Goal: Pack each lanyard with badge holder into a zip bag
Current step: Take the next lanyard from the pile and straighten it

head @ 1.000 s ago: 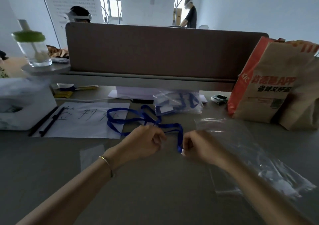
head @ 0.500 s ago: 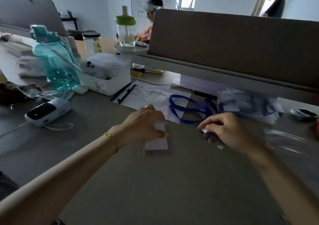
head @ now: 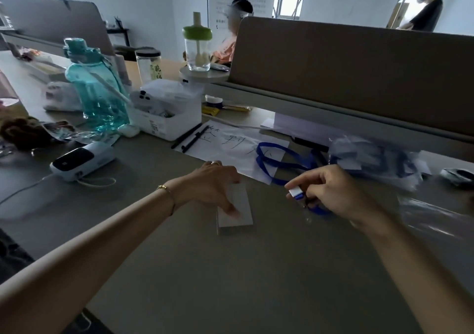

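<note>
A clear badge holder with a white card (head: 237, 212) lies flat on the grey desk. My left hand (head: 214, 183) rests on its upper left part, thumb and fingers pinching its edges. My right hand (head: 331, 189) pinches the metal clip end of a blue lanyard (head: 278, 163), whose loop trails back over a sheet of paper. A clear bag of packed lanyards (head: 374, 160) lies behind my right hand. An empty zip bag (head: 436, 221) lies at the right, blurred.
A white paper with handwriting (head: 230, 145) and two black pens (head: 189, 136) lie behind my hands. A teal water bottle (head: 96, 87), a white box (head: 169, 113) and a small white device (head: 82, 159) stand at the left. A desk divider (head: 346, 62) closes the back.
The view swung left. My left hand let go of the lanyard and came down on the badge holder; my right hand keeps the lanyard's clip end and has hardly moved since half a second ago.
</note>
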Motion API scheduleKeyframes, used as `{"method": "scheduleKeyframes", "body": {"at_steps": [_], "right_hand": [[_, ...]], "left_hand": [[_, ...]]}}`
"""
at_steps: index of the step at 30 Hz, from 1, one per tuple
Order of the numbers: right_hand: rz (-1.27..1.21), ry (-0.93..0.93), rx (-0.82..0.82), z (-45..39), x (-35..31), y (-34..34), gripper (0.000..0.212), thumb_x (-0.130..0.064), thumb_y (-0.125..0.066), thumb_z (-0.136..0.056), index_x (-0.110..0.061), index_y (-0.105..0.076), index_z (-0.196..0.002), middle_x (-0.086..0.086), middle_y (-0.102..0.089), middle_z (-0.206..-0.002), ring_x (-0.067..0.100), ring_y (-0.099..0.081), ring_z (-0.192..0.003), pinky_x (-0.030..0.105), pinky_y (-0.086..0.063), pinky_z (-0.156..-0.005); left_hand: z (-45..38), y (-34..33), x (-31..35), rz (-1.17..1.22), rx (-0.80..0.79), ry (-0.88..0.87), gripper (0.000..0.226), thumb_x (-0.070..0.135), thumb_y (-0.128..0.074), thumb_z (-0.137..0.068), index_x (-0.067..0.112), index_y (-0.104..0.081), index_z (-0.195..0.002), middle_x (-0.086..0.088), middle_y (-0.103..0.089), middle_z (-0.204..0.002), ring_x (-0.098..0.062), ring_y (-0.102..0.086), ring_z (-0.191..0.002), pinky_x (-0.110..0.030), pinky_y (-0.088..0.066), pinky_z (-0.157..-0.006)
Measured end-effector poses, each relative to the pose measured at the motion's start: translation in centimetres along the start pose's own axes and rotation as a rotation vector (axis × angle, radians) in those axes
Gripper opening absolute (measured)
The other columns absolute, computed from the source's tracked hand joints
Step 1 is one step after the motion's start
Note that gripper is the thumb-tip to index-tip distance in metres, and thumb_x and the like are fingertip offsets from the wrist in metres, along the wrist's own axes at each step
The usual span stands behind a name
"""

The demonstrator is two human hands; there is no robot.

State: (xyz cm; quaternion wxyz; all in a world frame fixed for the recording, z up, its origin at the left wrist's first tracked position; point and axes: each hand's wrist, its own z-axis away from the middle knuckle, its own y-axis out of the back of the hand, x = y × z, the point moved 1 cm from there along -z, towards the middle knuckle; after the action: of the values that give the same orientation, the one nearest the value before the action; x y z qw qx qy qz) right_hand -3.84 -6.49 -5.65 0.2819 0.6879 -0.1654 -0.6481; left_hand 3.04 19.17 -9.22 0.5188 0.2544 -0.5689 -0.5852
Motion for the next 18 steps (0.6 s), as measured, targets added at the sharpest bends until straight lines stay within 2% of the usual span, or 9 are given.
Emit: {"method": "scheduleKeyframes", "body": {"at_steps": [4, 6, 8, 11, 12, 16, 18], "right_hand": [[0.004, 0.01, 0.02, 0.4, 0.3, 1.3, 0.044, 0.021, -0.062, -0.08, -0.016, -0.079, -0.095, -0.004, -0.08, -0.087, 0.003, -0.074, -0.083, 0.015, -0.057, -0.067], [-0.009, 0.024, 0.063, 0.6, 0.5, 2.4, 0.031, 0.013, -0.073, -0.079, -0.014, -0.079, -0.094, -0.003, -0.08, -0.085, 0.004, -0.074, -0.08, 0.012, -0.055, -0.067], [-0.036, 0.031, 0.1, 0.8, 0.8, 3.6, 0.019, 0.002, -0.077, -0.08, -0.013, -0.079, -0.092, 0.0, -0.079, -0.082, 0.007, -0.075, -0.079, 0.015, -0.058, -0.072], [-0.105, 0.003, 0.175, 1.4, 1.7, 5.8, 0.004, -0.009, -0.074, -0.086, -0.012, -0.078, -0.085, 0.006, -0.078, -0.075, 0.015, -0.074, -0.072, 0.027, -0.062, -0.073], [-0.1, -0.006, 0.208, 1.6, 2.1, 6.6, 0.006, -0.012, -0.073, -0.087, -0.013, -0.078, -0.083, 0.007, -0.077, -0.073, 0.015, -0.072, -0.07, 0.029, -0.061, -0.071], [-0.083, -0.051, 0.382, 2.4, 3.7, 9.6, 0.007, -0.018, -0.075, -0.087, -0.018, -0.08, -0.082, 0.001, -0.078, -0.079, 0.003, -0.068, -0.07, 0.025, -0.051, -0.075], [-0.091, -0.054, 0.424, 2.6, 4.1, 10.8, 0.011, -0.017, -0.074, -0.088, -0.013, -0.079, -0.079, 0.004, -0.077, -0.078, 0.005, -0.066, -0.071, 0.027, -0.048, -0.076]], "left_hand": [[-0.5, 0.8, 0.8, 0.304, 0.088, 0.006, 0.05, 0.033, -0.088, -0.069, 0.019, -0.061, -0.11, 0.002, -0.062, -0.107, -0.017, -0.06, -0.093, -0.025, -0.049, -0.07], [-0.8, 1.1, 1.6, 0.55, 0.066, -0.012, 0.032, 0.019, -0.081, -0.079, 0.01, -0.064, -0.105, -0.005, -0.068, -0.104, -0.018, -0.066, -0.092, -0.025, -0.057, -0.072], [-0.8, 1.3, 2.7, 0.711, 0.049, -0.034, 0.02, 0.012, -0.073, -0.086, 0.007, -0.064, -0.103, -0.007, -0.069, -0.103, -0.017, -0.068, -0.092, -0.021, -0.059, -0.071], [-2.0, 1.0, 4.7, 0.885, 0.021, -0.05, 0.024, 0.008, -0.071, -0.087, 0.004, -0.065, -0.11, -0.01, -0.071, -0.106, -0.021, -0.07, -0.097, -0.024, -0.06, -0.075], [-2.4, 0.8, 5.5, 0.943, 0.02, -0.048, 0.026, 0.009, -0.072, -0.085, 0.005, -0.066, -0.11, -0.01, -0.072, -0.106, -0.021, -0.07, -0.098, -0.027, -0.06, -0.078], [-4.6, -0.3, 8.7, 1.273, 0.02, -0.025, 0.041, 0.02, -0.077, -0.078, 0.009, -0.064, -0.115, -0.011, -0.072, -0.108, -0.025, -0.07, -0.098, -0.036, -0.058, -0.078], [-5.8, -0.9, 10.3, 1.39, 0.005, 0.015, 0.04, 0.025, -0.076, -0.081, 0.013, -0.062, -0.117, -0.012, -0.07, -0.11, -0.027, -0.069, -0.097, -0.037, -0.058, -0.074]]}}
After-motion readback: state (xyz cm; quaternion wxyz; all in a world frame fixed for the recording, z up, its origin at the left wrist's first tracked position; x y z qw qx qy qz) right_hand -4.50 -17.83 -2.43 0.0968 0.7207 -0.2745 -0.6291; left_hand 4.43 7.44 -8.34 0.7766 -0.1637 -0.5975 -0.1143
